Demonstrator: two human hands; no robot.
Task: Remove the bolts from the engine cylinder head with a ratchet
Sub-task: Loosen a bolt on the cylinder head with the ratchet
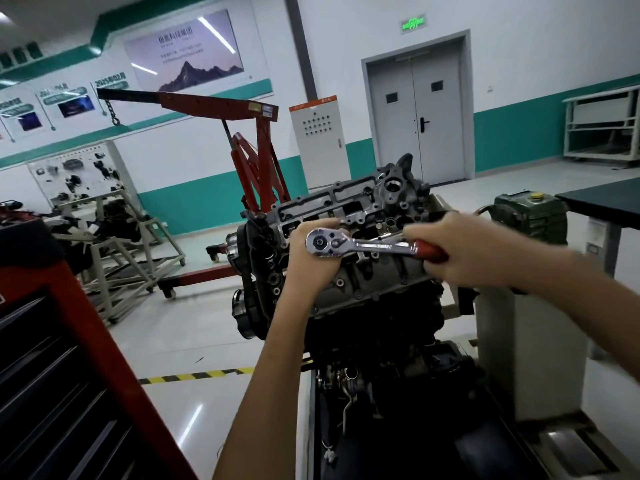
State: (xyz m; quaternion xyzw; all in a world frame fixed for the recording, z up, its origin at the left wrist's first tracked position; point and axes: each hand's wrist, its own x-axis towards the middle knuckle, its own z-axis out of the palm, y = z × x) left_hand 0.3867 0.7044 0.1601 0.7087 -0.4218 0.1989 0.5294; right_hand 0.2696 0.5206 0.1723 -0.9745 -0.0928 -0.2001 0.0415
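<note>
Nearest me, down and left of my fingers, the red tool cabinet (pixel 100 341) has its dark drawers closed, so I cannot tell what they hold. My 2 hands share the ratchet (pixel 363 244), which sits just above the cylinder head (pixel 349 202). Its long axis runs nearly level, chrome head to the left and red handle to the right. My left hand (pixel 311 261) comes up from below, fingers curled together under and around the chrome head. My right hand (pixel 464 252), blurred, reaches in from the right with fingers wrapped on the red handle. Beyond my fingertips stands a red engine hoist (pixel 256 143), and farther off a grey double door (pixel 415 123).
</note>
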